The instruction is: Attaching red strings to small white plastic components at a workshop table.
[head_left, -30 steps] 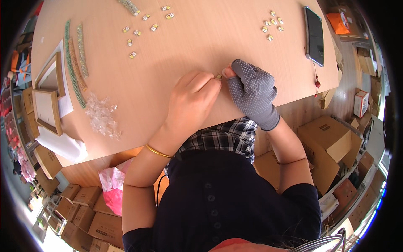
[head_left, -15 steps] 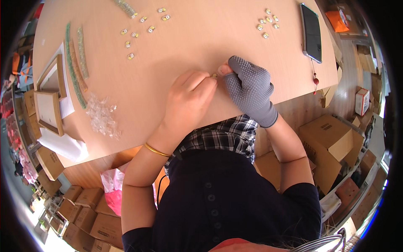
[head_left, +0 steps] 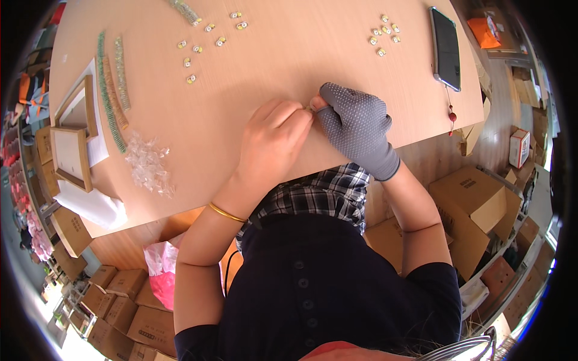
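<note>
Now, over near side of table [head_left: 271, 54], gap between our hands closed since earlier frame. Our right hand [head_left: 356, 125], grey-gloved, curled, bare thumb brought up to left fingertips; cannot tell whether it grips anything. Our left hand [head_left: 272, 135], bare, thumb and fingers pinched on small piece [head_left: 310, 109], above table, dull yellowish, mostly covered, shape unclear to us.

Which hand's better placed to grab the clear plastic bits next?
Left, I'd say: the left hand is nearer the clear plastic bits, though apparently pinching a small piece; the gloved right hand would likely cross it.
</note>
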{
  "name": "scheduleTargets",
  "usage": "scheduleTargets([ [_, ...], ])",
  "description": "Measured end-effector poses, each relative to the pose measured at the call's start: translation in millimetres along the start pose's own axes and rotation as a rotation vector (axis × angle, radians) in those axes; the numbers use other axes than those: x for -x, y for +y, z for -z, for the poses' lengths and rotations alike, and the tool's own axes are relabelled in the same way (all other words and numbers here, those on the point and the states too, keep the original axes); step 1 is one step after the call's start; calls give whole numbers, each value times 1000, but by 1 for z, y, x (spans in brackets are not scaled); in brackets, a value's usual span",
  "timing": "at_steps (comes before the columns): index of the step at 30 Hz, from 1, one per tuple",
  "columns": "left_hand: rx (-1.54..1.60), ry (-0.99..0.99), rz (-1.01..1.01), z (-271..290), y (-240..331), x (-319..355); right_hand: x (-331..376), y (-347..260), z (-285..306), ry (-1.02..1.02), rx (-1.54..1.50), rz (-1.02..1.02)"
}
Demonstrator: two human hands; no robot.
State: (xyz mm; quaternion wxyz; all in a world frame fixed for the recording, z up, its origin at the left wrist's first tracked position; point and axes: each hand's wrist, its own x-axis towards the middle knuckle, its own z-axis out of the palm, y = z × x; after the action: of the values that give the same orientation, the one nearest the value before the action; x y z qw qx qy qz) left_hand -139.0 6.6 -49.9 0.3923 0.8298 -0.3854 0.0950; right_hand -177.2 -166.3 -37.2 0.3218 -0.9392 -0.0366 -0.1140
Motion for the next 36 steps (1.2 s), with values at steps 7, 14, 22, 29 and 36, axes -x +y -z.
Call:
scheduleTargets([
  [7,0,7,-3,1,0,-1,2,4,-8,108,25,0],
  [14,3,5,-10,2,0,-2,2,3,-9,163,-65,-25],
  [22,-9,-19,1,2,0,-1,0,2,-5,56,63,22],
  [29,26,25,10,-2,-2,0,1,9,-2,263,-419,-107],
  [36,75,13,106,-1,-2,-1,7,3,4,116,-473,-101],
])
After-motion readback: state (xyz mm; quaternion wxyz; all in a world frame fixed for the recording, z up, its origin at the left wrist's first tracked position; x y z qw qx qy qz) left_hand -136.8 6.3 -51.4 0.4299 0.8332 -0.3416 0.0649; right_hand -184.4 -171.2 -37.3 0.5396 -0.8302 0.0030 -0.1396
